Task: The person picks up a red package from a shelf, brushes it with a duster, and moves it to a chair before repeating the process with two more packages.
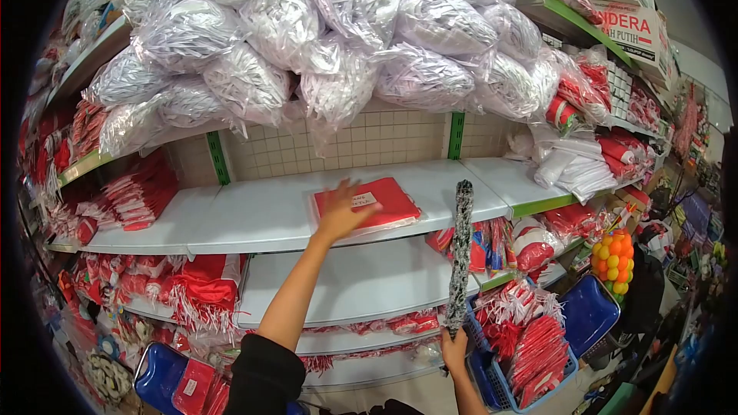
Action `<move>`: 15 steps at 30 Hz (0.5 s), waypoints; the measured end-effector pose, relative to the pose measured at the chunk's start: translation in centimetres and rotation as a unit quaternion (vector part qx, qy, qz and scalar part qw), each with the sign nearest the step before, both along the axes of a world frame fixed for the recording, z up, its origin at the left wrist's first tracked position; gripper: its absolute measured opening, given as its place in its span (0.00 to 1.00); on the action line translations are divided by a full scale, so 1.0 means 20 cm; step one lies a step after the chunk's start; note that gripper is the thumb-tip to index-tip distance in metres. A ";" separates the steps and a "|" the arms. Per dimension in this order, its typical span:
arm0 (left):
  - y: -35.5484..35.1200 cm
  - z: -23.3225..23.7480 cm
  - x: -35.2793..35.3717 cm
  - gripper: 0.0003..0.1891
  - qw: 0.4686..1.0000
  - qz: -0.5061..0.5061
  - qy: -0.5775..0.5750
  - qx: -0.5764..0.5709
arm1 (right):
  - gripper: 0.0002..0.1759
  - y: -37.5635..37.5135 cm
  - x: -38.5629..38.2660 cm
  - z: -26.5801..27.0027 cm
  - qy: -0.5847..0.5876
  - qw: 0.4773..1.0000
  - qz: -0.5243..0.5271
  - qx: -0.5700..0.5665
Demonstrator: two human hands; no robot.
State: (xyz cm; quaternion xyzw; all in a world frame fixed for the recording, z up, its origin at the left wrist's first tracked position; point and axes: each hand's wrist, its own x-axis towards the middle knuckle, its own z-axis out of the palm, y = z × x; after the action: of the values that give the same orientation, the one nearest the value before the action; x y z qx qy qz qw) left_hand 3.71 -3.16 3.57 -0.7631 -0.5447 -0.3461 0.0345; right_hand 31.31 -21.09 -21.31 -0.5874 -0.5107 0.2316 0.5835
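Over a flat red packet in clear plastic, with a white label on it, my left hand reaches out with fingers spread and slightly blurred. It overlaps the packet's left side in this view. The packet lies on a pale metal shelf. Lower right, my right hand is wrapped round the handle of a duster. Its long, fluffy grey-and-black head points upward, in front of the shelf edge.
Bags of white shredded strips crowd the upper shelf. Folded red cloths stand at left; rolled white packets lie at right. A blue basket of red packets sits lower right, a blue container lower left.
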 end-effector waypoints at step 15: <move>-0.12 0.02 0.45 0.17 0.965 -0.259 -0.025 -0.031 | 0.11 -0.15 -0.08 0.15 0.266 0.957 0.110 -0.035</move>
State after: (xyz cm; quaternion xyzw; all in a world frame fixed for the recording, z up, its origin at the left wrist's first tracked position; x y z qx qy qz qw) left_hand 12.73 -5.64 3.99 -0.8698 -0.3396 -0.3455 -0.0935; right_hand 29.80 -24.03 -18.24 -0.4651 -0.3903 0.4598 0.6480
